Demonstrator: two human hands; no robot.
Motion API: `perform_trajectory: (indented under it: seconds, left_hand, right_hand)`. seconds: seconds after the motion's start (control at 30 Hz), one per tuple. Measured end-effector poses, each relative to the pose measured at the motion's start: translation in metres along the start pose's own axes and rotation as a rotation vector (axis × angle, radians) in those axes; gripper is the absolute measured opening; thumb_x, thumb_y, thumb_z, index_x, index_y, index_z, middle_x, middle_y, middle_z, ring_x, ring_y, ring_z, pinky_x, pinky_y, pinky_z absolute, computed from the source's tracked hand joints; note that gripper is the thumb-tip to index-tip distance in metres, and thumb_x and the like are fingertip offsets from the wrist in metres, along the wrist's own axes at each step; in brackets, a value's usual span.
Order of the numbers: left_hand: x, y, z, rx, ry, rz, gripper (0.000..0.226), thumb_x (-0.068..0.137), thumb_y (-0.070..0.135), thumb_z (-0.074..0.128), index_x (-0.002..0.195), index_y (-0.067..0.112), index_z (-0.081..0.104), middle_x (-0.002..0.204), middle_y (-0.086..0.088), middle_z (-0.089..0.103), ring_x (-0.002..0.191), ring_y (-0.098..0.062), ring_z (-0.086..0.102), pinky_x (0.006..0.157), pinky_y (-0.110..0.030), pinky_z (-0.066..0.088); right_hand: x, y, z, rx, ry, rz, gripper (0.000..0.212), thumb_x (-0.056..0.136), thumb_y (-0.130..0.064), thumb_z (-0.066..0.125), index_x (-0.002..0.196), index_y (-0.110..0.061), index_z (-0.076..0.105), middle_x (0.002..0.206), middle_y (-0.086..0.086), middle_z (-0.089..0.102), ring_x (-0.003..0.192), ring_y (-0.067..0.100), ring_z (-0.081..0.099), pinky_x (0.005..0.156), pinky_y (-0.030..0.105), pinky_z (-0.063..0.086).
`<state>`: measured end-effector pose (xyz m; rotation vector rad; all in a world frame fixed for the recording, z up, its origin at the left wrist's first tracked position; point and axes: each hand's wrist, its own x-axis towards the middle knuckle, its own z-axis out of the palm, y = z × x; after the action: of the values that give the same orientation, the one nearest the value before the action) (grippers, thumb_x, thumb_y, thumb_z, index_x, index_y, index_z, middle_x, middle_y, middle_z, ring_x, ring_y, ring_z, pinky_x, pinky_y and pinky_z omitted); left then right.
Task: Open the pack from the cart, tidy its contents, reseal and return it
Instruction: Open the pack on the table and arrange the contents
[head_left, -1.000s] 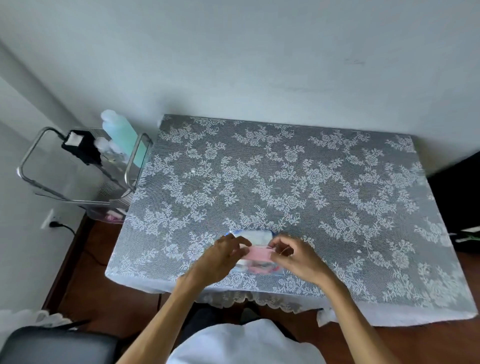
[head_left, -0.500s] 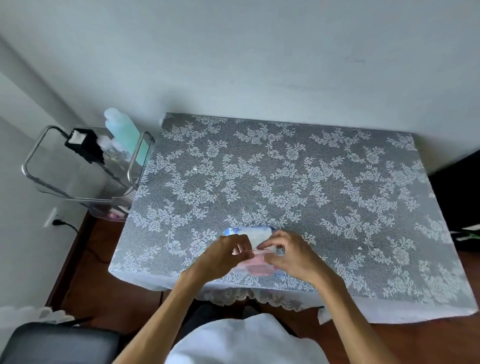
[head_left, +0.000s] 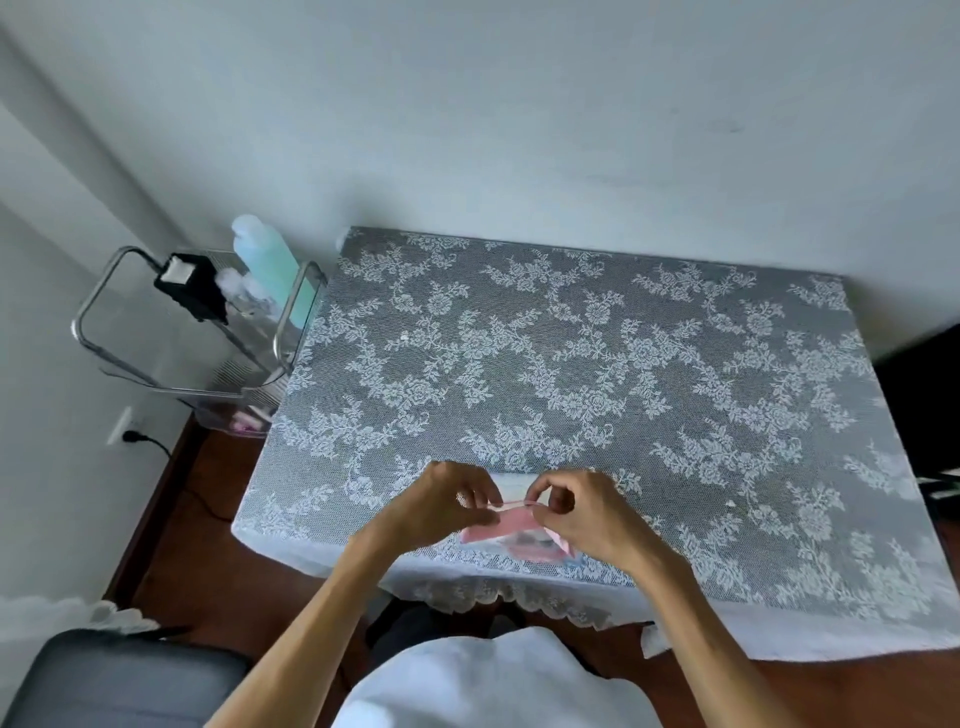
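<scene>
Head view: pink pack (head_left: 511, 532) lies near the front edge of the bench (head_left: 571, 364), approx. centre-left, partly under both hands. Its top flap edge is lifted off the pack body and stretched as a thin pink strip betw. the two hands. Left hand (head_left: 441, 504) has fingers closed in a pinch on the left end of that strip; right hand (head_left: 582, 512) has fingers pinched on the right end, thumb & forefinger meeting at the strip. Hands are close together, not touching. White/blue part of the pack shows just behind the hands; printing on the pack is too blurred to read.

Bench carries a grey cloth w/ white lace floral pattern, scalloped trim hanging off the front edge. Person's white top (head_left: 493, 680) shows at the bottom, forearms bare.

Left of the bench, just beside its far-left corner, stands a clear cart (head_left: 182, 364) w/ a metal tube frame. On its top tier: a tall pale-green bottle (head_left: 270, 260) w/ white cap, a black boxy item (head_left: 192, 286), something white & fluffy betw. them. Lower tier holds pinkish items, unclear what. Wall socket w/ black plug (head_left: 132, 436) low on the left wall. Grey chair seat (head_left: 119, 675) at bottom left. Floor is dark red-brown wood.
</scene>
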<state>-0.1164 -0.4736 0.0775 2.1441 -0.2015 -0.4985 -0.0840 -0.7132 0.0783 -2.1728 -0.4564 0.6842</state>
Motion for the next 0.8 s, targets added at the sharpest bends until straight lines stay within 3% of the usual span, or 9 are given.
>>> perform_trajectory:
  seconds: [0.13,0.3,0.5,0.63,0.7,0.8]
  left_hand:
    - [-0.004,0.005,0.003,0.034,0.056,0.061,0.01,0.081,0.014,0.078,0.088,0.019,0.072,0.074,0.019,0.062,0.073,0.005,0.061,0.062,-0.01,0.049]
    - [-0.007,0.012,0.008,0.051,0.18,0.121,0.01,0.079,0.007,0.079,0.081,0.014,0.071,0.073,0.009,0.063,0.067,-0.008,0.06,0.058,-0.015,0.049]
    - [-0.01,0.012,0.012,0.022,0.265,0.097,0.01,0.079,0.012,0.08,0.081,0.016,0.071,0.071,0.012,0.062,0.061,-0.002,0.057,0.055,-0.011,0.044]
    - [-0.012,0.008,0.004,-0.054,0.168,-0.007,0.007,0.085,0.026,0.075,0.092,0.023,0.075,0.072,0.012,0.069,0.062,0.002,0.059,0.056,-0.013,0.047]
    - [-0.015,0.006,-0.002,-0.062,0.103,-0.03,0.013,0.089,0.027,0.071,0.1,0.023,0.075,0.081,0.009,0.072,0.07,0.001,0.064,0.062,-0.015,0.052]
    - [-0.018,0.002,-0.009,-0.115,0.04,-0.074,0.021,0.088,0.019,0.072,0.109,0.015,0.074,0.091,-0.001,0.074,0.081,-0.007,0.068,0.073,-0.019,0.055]
  right_hand:
    - [0.0,-0.003,0.001,-0.09,-0.006,-0.01,0.017,0.078,-0.043,0.076,0.085,-0.051,0.062,0.064,-0.02,0.061,0.049,-0.003,0.052,0.047,0.013,0.037]
    - [-0.002,-0.005,0.003,-0.166,0.062,-0.056,0.012,0.076,-0.054,0.069,0.081,-0.045,0.062,0.062,-0.017,0.057,0.049,-0.003,0.051,0.043,0.013,0.038]
    - [-0.007,-0.009,0.006,-0.144,0.134,-0.063,0.009,0.081,-0.035,0.074,0.087,-0.036,0.067,0.071,-0.016,0.062,0.053,-0.011,0.055,0.038,0.008,0.037]
    - [-0.006,-0.007,0.001,-0.082,0.137,-0.013,0.012,0.082,-0.035,0.072,0.093,-0.032,0.069,0.073,-0.014,0.062,0.048,0.0,0.051,0.037,0.013,0.036]
    - [-0.005,-0.006,0.0,-0.081,0.115,0.012,0.013,0.084,-0.033,0.071,0.096,-0.03,0.068,0.077,-0.012,0.064,0.056,0.005,0.06,0.041,0.015,0.044]
    - [-0.006,-0.004,0.0,-0.049,0.104,0.031,0.015,0.085,-0.033,0.071,0.099,-0.029,0.068,0.086,-0.007,0.068,0.067,0.011,0.067,0.052,0.03,0.057]
